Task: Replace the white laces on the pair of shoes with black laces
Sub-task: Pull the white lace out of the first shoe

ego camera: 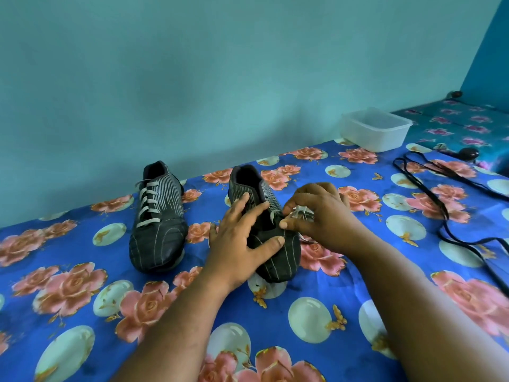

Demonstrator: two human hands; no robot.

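Note:
Two dark striped shoes stand on the flowered blue cloth. The left shoe (158, 219) has its white lace (148, 205) threaded through all eyelets. On the right shoe (278, 252) my left hand (242, 238) rests with spread fingers over the tongue and toe, thumb against the toe cap. My right hand (319, 213) pinches the loose white lace (301, 212) bunched beside that shoe's lower eyelets; the upper eyelets look bare. Black laces (446, 216) lie loose on the cloth at the right.
A clear plastic tub (376, 129) stands at the back right near the wall. A small dark round object (468, 154) lies beyond the black laces. The teal wall runs close behind the shoes. A second patterned surface (462, 125) adjoins at the far right.

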